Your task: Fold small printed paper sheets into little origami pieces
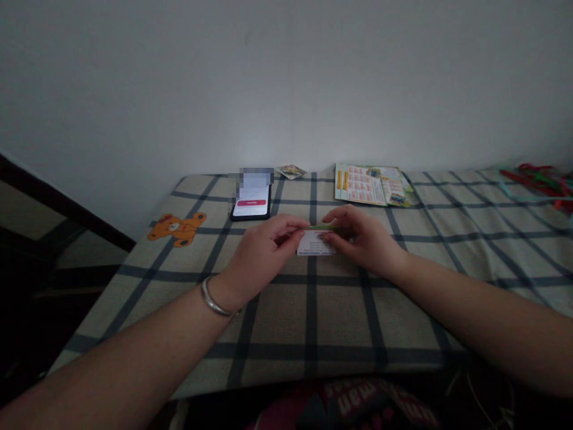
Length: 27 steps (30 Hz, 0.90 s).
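Note:
A small white printed card or folded paper (314, 244) with a green upper edge is between my two hands, low over the checked tablecloth. My left hand (273, 239), with a silver bangle on the wrist, pinches its left upper corner between thumb and fingers. On the other side, my right hand (358, 236) has thumb and fingertips closed on its right upper part. Dark lines of print face me, too small to read. Beyond my left hand lies a phone (251, 206) with its screen lit.
The checked tablecloth (286, 322) covers a table against a white wall. Colourful printed sheets (371, 185) lie at the back right, and a small folded paper piece (290, 172) beside the phone. An orange bear cutout (176, 229) lies left. A tray of red and green items (537, 182) stands far right.

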Motion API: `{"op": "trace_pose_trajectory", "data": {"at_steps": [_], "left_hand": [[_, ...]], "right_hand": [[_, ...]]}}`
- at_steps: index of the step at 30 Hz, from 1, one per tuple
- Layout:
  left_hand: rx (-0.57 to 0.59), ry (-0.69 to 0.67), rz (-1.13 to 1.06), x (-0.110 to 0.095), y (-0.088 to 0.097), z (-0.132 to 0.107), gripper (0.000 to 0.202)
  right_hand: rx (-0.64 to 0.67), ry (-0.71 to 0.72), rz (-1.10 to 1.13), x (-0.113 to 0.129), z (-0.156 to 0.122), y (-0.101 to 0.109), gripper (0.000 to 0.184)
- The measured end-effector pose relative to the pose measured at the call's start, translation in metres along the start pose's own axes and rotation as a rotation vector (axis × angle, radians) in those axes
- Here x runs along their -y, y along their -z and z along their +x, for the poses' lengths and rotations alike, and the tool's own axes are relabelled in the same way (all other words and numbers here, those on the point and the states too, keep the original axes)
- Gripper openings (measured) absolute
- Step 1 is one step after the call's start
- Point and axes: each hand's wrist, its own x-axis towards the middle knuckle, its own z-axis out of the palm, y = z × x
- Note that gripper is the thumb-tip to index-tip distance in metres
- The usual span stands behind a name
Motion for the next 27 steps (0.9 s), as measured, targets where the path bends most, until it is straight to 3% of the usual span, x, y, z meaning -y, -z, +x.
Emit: {"op": "trace_pose_trajectory", "data": {"at_steps": [13, 21, 27], "left_hand": [[0.056, 0.106, -0.231, -0.002, -0.0046, -0.0013, 0.017], [-0.033, 0.086, -0.216, 0.001, -0.0038, 0.0006, 0.014], [-0.015, 0.038, -0.171, 0.0005, -0.004, -0.001, 0.012]], "right_hand": [[-0.066, 0.037, 0.115, -0.0011, 0.0012, -0.0029, 0.02], [-0.046, -0.032, 0.21, 0.0024, 0.0013, 0.0009, 0.03], [-0.033, -0.044, 0.304, -0.0012, 0.0048, -0.0037, 0.027]]}}
